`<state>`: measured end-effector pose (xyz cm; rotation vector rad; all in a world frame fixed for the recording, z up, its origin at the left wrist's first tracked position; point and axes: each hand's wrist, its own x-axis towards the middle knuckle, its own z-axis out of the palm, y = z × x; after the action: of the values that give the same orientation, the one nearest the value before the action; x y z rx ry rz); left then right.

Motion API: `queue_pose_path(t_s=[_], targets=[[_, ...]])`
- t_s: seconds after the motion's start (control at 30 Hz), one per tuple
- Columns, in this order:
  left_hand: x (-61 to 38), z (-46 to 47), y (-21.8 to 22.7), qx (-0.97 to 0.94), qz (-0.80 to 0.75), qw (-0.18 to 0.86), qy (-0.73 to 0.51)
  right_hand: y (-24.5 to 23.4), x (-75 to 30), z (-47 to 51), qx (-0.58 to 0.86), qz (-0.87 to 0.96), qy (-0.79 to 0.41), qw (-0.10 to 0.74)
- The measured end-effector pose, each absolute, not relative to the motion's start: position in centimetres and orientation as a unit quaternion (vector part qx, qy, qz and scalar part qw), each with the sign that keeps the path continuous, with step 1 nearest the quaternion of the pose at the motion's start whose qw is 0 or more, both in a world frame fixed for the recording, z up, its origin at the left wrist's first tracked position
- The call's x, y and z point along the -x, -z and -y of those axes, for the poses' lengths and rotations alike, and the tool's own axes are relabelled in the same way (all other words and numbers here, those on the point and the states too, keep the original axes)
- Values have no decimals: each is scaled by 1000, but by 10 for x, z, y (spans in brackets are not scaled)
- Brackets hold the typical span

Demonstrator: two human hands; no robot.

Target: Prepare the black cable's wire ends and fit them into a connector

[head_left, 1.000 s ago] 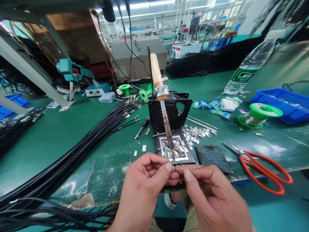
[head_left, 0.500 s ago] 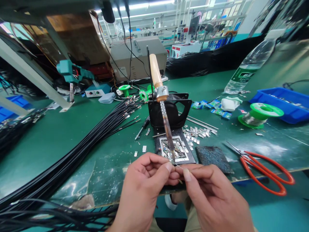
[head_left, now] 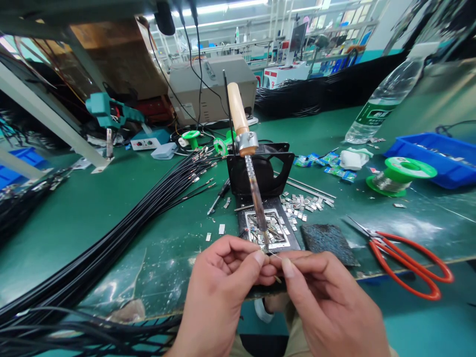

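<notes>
In the head view, both hands meet at the near edge of the green bench (head_left: 111, 208), just under the tip of the soldering iron (head_left: 253, 191), which is fixed in a black stand (head_left: 260, 171) and slants down toward the person. The left hand (head_left: 223, 282) is pinched narrow, thumb and forefinger closed on something too small to make out beside the tip. The right hand (head_left: 327, 297) is likewise pinched, holding a thin wire (head_left: 275, 256) whose free end reaches to the iron's tip. To do this joint well, my judgement is that the wrists should brace against the bench edge so the fine wire cannot wander, and that the piece should touch the tip only briefly, with fingertips kept back from the hot barrel. Small metal clips (head_left: 303, 206) lie scattered right of the stand, a solder spool (head_left: 401, 174) toward the right edge, red scissors (head_left: 405, 260) near the front right, and a bundle of black cables (head_left: 122, 233) sweeps across the left.
</notes>
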<state>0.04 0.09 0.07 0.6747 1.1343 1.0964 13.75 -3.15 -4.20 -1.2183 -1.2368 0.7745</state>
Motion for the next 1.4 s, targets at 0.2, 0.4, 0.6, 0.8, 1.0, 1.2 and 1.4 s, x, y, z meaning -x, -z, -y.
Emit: queue_pose_path(t_s=[0.2,0.4,0.6,0.8,1.0,1.2,1.4], targets=[[0,0,1,-299,-499,650,-489,40,-139,31,526,528,-320,584],[0,1,-1,-296,-501,651,-488,39,-137,30,514,531,-330,587],[0,1,-3,-295,-501,650,-489,41,-137,28,510,531,-335,589],[0,0,-1,-296,-501,651,-487,40,-138,28,508,538,-331,586],[0,0,0,-296,-495,656,-487,39,-138,28,505,543,-325,587],[0,1,-2,-293,-497,658,-485,39,-137,29,504,542,-328,587],[1,2,0,-294,-494,655,-490,41,-137,28,514,542,-320,582]])
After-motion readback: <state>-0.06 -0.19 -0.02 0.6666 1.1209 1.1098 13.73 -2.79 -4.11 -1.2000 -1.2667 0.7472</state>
